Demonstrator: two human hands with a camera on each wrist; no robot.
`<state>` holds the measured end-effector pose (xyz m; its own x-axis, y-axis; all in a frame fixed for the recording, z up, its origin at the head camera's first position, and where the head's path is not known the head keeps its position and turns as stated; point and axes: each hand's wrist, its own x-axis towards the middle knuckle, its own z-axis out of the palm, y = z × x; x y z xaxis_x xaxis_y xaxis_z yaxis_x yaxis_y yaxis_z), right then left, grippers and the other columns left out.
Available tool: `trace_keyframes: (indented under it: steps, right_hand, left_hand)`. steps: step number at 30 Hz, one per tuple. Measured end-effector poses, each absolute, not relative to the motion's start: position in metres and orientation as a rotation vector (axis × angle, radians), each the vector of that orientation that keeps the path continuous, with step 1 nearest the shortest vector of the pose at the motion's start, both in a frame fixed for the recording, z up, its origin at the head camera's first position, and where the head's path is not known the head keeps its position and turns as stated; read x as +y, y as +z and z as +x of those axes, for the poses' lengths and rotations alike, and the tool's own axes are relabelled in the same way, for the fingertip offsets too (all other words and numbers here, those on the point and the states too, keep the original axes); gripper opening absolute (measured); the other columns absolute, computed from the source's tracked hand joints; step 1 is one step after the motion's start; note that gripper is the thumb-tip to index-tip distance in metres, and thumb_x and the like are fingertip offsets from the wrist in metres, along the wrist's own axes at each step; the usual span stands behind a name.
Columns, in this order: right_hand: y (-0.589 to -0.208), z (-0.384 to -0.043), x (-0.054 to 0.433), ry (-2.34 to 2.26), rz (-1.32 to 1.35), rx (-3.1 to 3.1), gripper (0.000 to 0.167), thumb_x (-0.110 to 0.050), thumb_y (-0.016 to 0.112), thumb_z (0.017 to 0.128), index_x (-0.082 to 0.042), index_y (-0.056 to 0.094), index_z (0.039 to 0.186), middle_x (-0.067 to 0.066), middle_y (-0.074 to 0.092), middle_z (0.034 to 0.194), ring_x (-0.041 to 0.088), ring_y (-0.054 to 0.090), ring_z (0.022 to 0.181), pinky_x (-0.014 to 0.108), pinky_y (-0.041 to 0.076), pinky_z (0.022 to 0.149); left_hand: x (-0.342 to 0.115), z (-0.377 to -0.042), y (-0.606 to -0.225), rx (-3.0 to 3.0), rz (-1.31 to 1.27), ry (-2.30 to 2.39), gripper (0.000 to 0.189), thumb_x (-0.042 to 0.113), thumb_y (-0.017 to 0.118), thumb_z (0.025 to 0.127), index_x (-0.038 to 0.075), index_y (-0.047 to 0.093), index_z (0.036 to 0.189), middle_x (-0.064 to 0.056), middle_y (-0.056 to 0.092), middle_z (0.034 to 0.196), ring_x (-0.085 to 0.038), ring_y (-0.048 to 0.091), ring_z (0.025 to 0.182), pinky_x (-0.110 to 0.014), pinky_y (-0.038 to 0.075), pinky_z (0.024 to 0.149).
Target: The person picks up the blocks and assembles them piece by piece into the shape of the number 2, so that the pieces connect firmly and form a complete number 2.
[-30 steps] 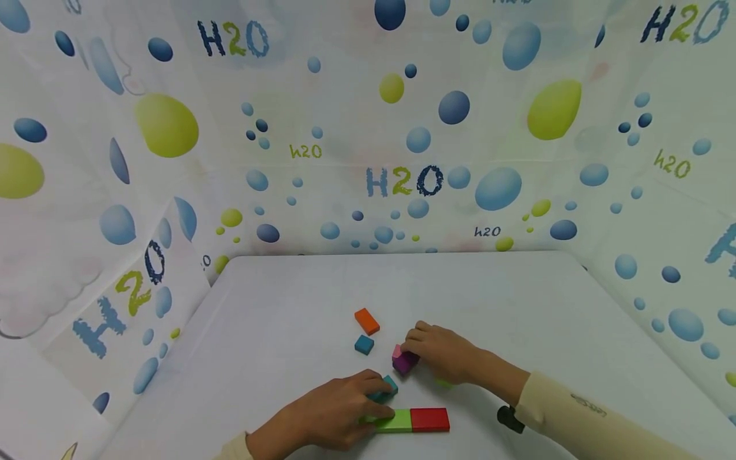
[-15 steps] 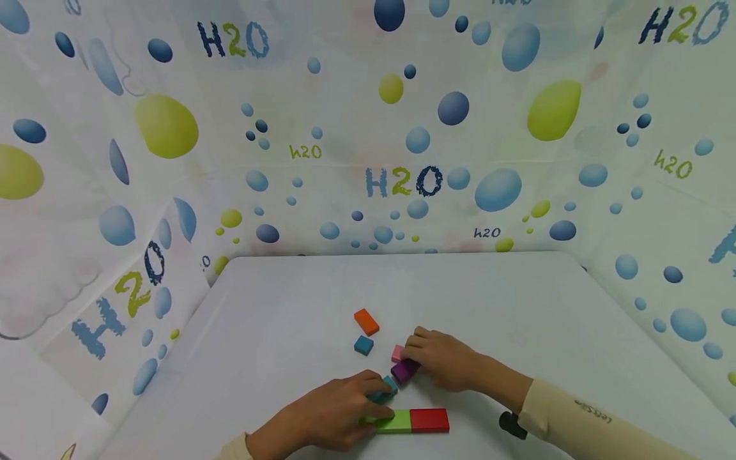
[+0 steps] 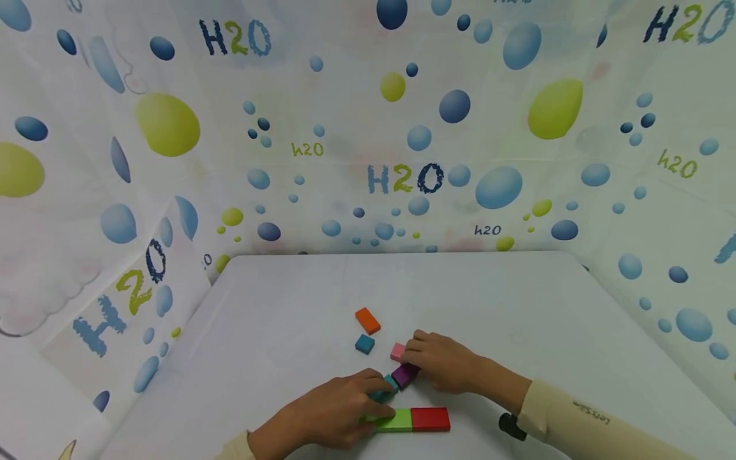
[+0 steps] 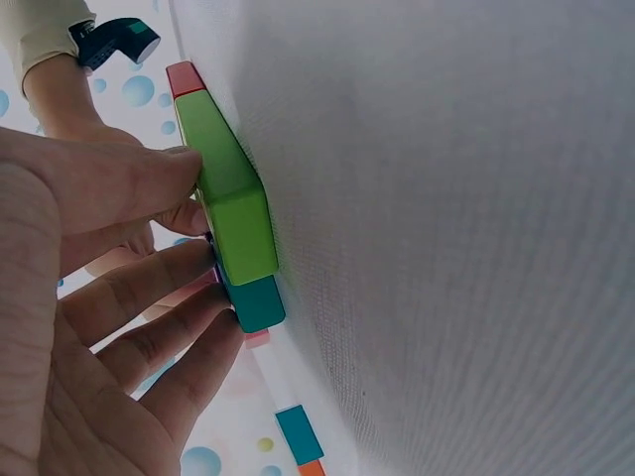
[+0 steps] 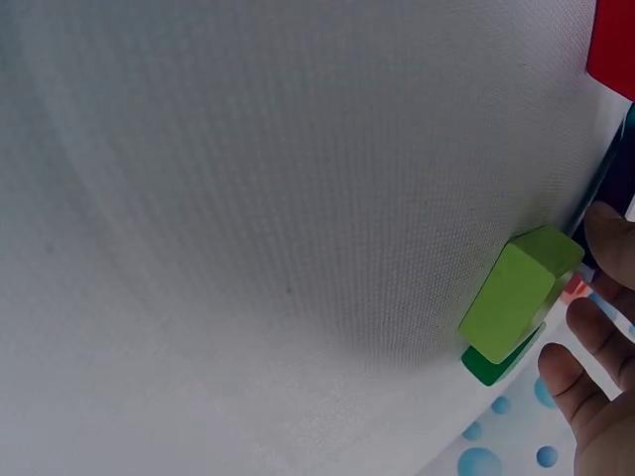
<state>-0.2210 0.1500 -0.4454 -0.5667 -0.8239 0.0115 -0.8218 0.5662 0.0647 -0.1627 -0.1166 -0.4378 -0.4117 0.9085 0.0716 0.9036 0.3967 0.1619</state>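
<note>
Purple block [image 3: 404, 375] sits on the white table [image 3: 276, 319], pinched btwn thumb & fingers of the person's R hand [image 3: 443, 361], right by a teal block [image 3: 393, 383]; can't tell if they touch. L hand [image 3: 339, 409] has fingers spread, tips on the teal block, thumb on a lime block [image 3: 398, 421], end to end w/ a red block [image 3: 431, 419]. Pink block [image 3: 397, 352] pokes out nr R fingers. Farther off I see a blue block [image 3: 365, 344], then an orange block [image 3: 368, 321]. R wrist view: second lime block [image 5: 506, 302] & dark green block [image 5: 486, 367] beside R hand.
</note>
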Motion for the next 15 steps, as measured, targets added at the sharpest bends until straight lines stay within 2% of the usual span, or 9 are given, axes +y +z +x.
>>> trace_keyframes:
  steps: [15]
  right_hand:
    - [-0.4424,-0.2187,0.1456,-0.112,1.429,-2.750,0.045,-0.019,0.080,0.087,-0.022,0.067,0.130,-0.007,0.066,0.119,0.012,0.053,0.108,0.028,0.052,0.096]
  left_hand:
    - [-0.1157,-0.1649,-0.4408,2.596,1.696,0.280,0.032,0.026,0.069,0.097,0.032,0.072,0.128,0.006,0.061,0.137,-0.012,0.051,0.128,-0.025,0.054,0.096]
